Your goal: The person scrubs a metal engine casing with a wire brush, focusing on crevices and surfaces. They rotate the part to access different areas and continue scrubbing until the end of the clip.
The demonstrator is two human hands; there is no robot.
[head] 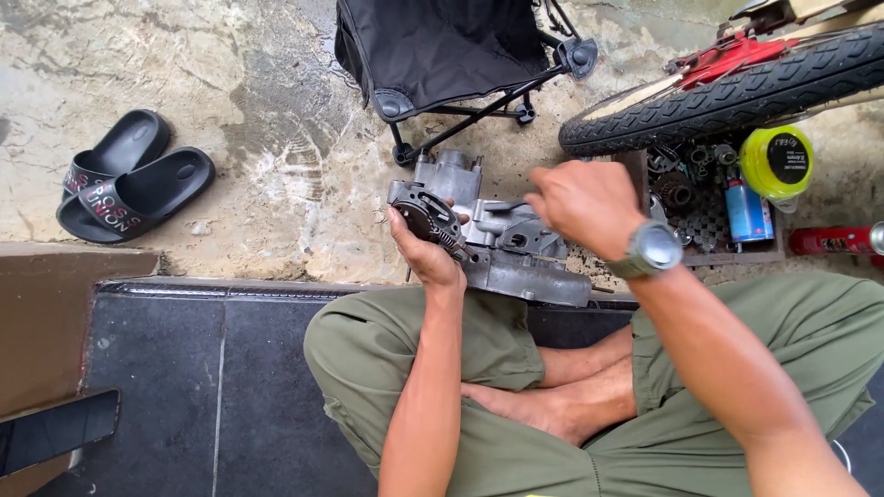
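Both hands, left [425, 250] and right [580, 204], grip the grey engine casing [516, 248] beside a yellow round tub [776, 162].

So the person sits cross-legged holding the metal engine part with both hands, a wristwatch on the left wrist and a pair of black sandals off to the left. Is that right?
Not quite. In the head view the wristwatch is on the right wrist, not the left. The rest holds: the left hand and right hand are on the metal engine part, and the black sandals lie off to the left.

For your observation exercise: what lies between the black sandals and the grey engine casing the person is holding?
In the head view, only bare, stained concrete floor separates the sandals from the engine casing.
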